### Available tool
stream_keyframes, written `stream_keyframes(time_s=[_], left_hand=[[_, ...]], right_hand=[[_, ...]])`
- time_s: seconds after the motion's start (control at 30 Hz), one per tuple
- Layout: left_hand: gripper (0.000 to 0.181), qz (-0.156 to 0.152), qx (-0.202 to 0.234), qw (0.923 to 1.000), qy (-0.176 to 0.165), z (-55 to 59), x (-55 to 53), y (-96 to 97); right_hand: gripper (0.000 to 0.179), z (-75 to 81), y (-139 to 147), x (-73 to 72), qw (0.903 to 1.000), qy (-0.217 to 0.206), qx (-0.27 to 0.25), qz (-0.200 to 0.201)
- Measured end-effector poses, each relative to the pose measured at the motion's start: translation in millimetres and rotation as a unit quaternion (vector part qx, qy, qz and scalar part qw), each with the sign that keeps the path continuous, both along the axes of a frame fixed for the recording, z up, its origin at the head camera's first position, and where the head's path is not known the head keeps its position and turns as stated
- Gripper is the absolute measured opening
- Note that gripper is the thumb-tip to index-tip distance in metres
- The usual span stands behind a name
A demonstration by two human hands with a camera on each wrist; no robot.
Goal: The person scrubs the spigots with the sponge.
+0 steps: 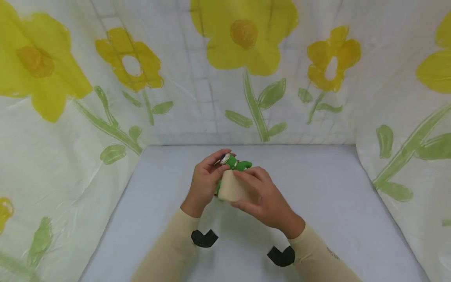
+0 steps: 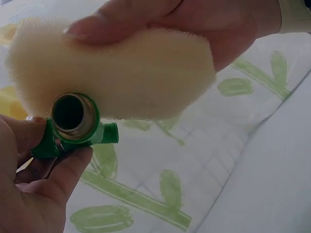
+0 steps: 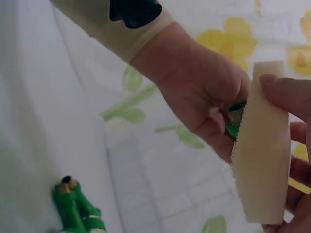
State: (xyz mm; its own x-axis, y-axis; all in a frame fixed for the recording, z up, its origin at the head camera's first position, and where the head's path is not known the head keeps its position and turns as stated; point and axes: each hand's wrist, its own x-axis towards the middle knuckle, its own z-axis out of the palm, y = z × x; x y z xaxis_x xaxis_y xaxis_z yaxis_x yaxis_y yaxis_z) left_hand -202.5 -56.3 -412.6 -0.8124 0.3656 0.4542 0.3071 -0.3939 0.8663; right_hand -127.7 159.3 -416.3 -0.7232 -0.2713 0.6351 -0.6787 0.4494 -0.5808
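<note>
My left hand [image 1: 203,181] grips a green hose fitting [image 1: 232,161] with a side branch. In the left wrist view its round metal-lined opening [image 2: 69,116] faces the camera. My right hand [image 1: 266,196] pinches a thick cream sponge [image 1: 232,187] between thumb and fingers. Seen from the left wrist, the sponge [image 2: 116,77] lies right up against the fitting. A second green fitting, forked and with a brass end [image 3: 69,206], lies on the table in the right wrist view. From the head it is mostly hidden behind the sponge.
A white table [image 1: 169,164] lies under both hands. Around it hangs a white sheet [image 1: 176,70] painted with yellow flowers and green leaves. Black curved pieces [image 1: 204,238] are fixed at both sleeved wrists.
</note>
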Motion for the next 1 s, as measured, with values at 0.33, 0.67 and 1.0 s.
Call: stream_keyframes(time_s=[0.33, 0.67, 1.0], left_hand=[[0.049, -0.011, -0.014, 0.9998, -0.001, -8.6, 6.9, -0.7], [0.058, -0.037, 0.026, 0.999, -0.007, -9.6, 6.2, 2.1], [0.041, -0.009, 0.03, 0.9992, -0.023, -5.8, 4.9, 1.5]], right_hand=[[0.072, -10.6, 3.2, 3.4, 0.9947, -0.011, -0.008, -0.102], [0.074, -11.3, 11.3, -7.3, 0.9852, 0.006, -0.022, -0.17], [0.075, -6.0, 0.3, -0.8, 0.9977, 0.02, 0.01, -0.065]])
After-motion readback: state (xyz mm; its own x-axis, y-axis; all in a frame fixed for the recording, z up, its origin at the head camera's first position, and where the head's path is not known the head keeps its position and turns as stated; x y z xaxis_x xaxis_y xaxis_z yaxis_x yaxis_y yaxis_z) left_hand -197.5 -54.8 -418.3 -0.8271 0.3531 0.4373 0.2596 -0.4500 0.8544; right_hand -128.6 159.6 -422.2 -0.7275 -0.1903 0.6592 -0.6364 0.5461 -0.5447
